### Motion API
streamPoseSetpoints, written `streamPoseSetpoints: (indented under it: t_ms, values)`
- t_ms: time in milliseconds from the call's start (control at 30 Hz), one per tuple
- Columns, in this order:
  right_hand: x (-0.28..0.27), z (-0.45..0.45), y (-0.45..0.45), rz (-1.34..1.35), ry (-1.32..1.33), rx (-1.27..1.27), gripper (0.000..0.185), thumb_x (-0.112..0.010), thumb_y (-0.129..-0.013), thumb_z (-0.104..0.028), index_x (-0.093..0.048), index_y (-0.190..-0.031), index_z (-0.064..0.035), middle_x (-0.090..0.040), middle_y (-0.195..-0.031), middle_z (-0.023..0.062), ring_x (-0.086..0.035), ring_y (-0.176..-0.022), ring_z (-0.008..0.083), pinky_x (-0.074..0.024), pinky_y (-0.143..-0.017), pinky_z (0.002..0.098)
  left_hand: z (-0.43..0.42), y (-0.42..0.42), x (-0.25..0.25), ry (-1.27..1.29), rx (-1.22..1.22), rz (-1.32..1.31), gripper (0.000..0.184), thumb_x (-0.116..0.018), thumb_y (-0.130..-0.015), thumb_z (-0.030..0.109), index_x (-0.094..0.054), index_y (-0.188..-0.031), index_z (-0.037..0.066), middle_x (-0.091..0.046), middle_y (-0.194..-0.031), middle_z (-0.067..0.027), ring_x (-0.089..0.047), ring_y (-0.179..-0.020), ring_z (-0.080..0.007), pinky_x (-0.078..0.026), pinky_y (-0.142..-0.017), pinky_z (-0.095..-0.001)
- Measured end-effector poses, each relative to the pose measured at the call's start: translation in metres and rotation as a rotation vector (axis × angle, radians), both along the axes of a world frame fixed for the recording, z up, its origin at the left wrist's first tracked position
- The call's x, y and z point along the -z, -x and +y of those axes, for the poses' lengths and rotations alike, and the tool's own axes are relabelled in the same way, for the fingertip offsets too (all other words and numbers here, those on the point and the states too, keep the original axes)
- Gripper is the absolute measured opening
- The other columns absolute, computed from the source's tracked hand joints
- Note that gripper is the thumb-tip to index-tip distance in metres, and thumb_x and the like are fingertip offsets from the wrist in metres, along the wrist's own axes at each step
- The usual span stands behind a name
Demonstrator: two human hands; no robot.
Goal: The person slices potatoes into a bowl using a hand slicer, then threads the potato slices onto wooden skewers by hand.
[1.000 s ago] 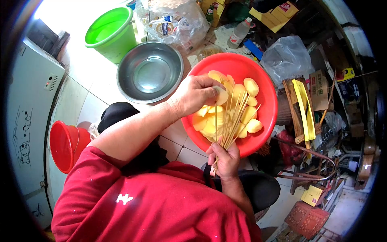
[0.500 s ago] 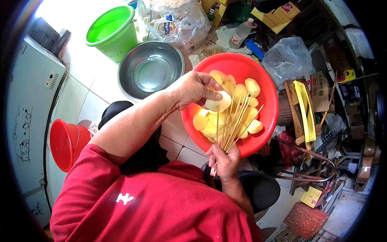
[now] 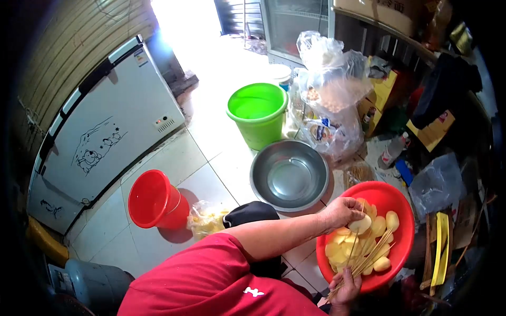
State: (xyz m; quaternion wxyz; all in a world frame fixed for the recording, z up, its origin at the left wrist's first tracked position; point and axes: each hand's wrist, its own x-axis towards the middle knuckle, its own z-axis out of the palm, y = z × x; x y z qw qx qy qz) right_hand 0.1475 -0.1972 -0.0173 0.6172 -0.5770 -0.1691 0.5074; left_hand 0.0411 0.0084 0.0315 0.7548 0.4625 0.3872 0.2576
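Note:
My left hand (image 3: 345,215) pinches a pale potato slice (image 3: 360,225) above the red basin (image 3: 405,247). The top of one bamboo skewer meets the lower edge of that slice; whether it has gone in, I cannot tell. Lower down, at the basin's near rim, my right hand (image 3: 345,287) is closed round a bundle of bamboo skewers (image 3: 369,257). They fan out over the basin. Inside it lie many peeled potato slices (image 3: 337,252) and some rounded potato pieces (image 3: 392,220).
A steel basin (image 3: 311,197) stands beyond my left arm, with a green bucket (image 3: 258,126) behind it. At left are a red bucket (image 3: 153,205) and a white chest freezer (image 3: 121,126). Plastic bags (image 3: 332,126), a bottle (image 3: 392,151) and a yellow strip (image 3: 440,247) crowd the right.
The view has swung left and up, so the basin and hands now appear lower right and the freezer shows more fully. Both hands keep their hold on the slice and the skewers.

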Motion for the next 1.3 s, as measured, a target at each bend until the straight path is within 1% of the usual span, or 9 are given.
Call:
streamPoseSetpoints:
  t_ms: [200,233,567,800,867,1000,1167,1267,1300]
  values:
    - [-0.011,-0.009,-0.006,0.062,0.148,-0.202,0.019,-0.059,-0.092,-0.027,-0.057,-0.085,-0.0087,-0.058,-0.065,0.0034,-0.051,-0.049,0.0109,-0.0412,-0.040,0.0227,0.004,0.012,-0.011,-0.067,0.051,0.068,0.012,-0.069,-0.084,0.012,-0.067,-0.090,0.002,-0.064,-0.079,-0.0027,-0.061,-0.072,-0.0120,-0.052,-0.067,-0.0276]
    - [-0.008,-0.006,0.001,0.007,0.141,-0.126,0.022,-0.058,-0.091,-0.028,-0.052,-0.077,-0.0116,-0.052,-0.056,0.0021,-0.041,-0.036,0.0102,-0.0296,-0.029,0.0220,0.005,0.010,-0.005,-0.056,0.092,0.055,0.012,-0.069,-0.083,0.011,-0.068,-0.090,0.002,-0.064,-0.077,-0.0019,-0.060,-0.069,-0.0114,-0.051,-0.063,-0.0274]
    - [0.019,-0.001,-0.006,-0.052,0.159,0.101,0.027,-0.056,-0.090,-0.025,-0.051,-0.072,-0.0063,-0.049,-0.050,0.0037,-0.040,-0.035,0.0117,-0.0325,-0.031,0.0238,-0.051,-0.010,0.029,-0.064,0.519,-0.007,0.012,-0.070,-0.074,0.006,-0.067,-0.084,0.001,-0.063,-0.071,-0.0057,-0.060,-0.055,-0.0155,-0.051,-0.047,-0.0285]
    - [-0.003,0.004,-0.002,-0.063,0.244,0.097,0.027,-0.058,-0.089,-0.024,-0.050,-0.071,-0.0065,-0.048,-0.049,0.0041,-0.040,-0.034,0.0123,-0.0304,-0.030,0.0241,-0.030,-0.010,0.021,-0.159,0.636,0.203,0.020,-0.068,-0.081,0.017,-0.065,-0.095,0.004,-0.064,-0.080,-0.0070,-0.063,-0.068,-0.0168,-0.052,-0.058,-0.0280]
    - [-0.008,0.006,-0.001,-0.005,0.215,0.153,0.027,-0.059,-0.089,-0.025,-0.051,-0.071,-0.0073,-0.049,-0.049,0.0044,-0.039,-0.033,0.0130,-0.0298,-0.029,0.0244,-0.015,-0.014,0.040,-0.615,0.241,0.347,0.024,-0.067,-0.080,0.023,-0.064,-0.095,0.004,-0.065,-0.086,-0.0130,-0.065,-0.079,-0.0236,-0.053,-0.068,-0.0321]
    - [0.006,0.003,-0.004,-0.076,0.176,0.194,0.026,-0.060,-0.088,-0.027,-0.052,-0.073,-0.0080,-0.050,-0.049,0.0049,-0.040,-0.032,0.0140,-0.0301,-0.028,0.0256,-0.013,-0.014,0.037,-0.922,0.211,0.765,0.027,-0.065,-0.080,0.024,-0.064,-0.099,0.004,-0.066,-0.091,-0.0168,-0.064,-0.090,-0.0273,-0.052,-0.076,-0.0347]
    - [0.023,-0.001,-0.008,-0.096,0.002,0.156,0.015,-0.056,-0.090,-0.017,-0.054,-0.100,-0.0062,-0.049,-0.058,0.0019,-0.043,-0.037,0.0116,-0.0359,-0.033,0.0241,-0.004,-0.029,0.048,-1.023,0.753,1.042,0.032,-0.061,-0.079,0.026,-0.065,-0.102,0.003,-0.065,-0.100,-0.0143,-0.066,-0.089,-0.0249,-0.055,-0.065,-0.0384]
    - [-0.006,0.005,0.008,-0.024,0.005,0.245,0.017,-0.054,-0.088,-0.007,-0.057,-0.103,-0.0019,-0.054,-0.060,0.0034,-0.044,-0.040,0.0115,-0.0320,-0.035,0.0238,-0.004,-0.027,0.082,-1.278,0.560,1.005,0.033,-0.063,-0.077,0.031,-0.066,-0.099,0.006,-0.067,-0.091,-0.0099,-0.067,-0.083,-0.0251,-0.055,-0.063,-0.0390]
    - [-0.001,0.000,0.004,0.003,-0.010,0.188,0.012,-0.054,-0.089,-0.008,-0.057,-0.100,-0.0030,-0.052,-0.059,0.0026,-0.043,-0.039,0.0108,-0.0313,-0.034,0.0241,0.000,-0.020,0.052,-1.166,0.758,0.965,0.031,-0.063,-0.076,0.031,-0.066,-0.095,0.008,-0.068,-0.087,-0.0105,-0.068,-0.078,-0.0257,-0.055,-0.064,-0.0396]
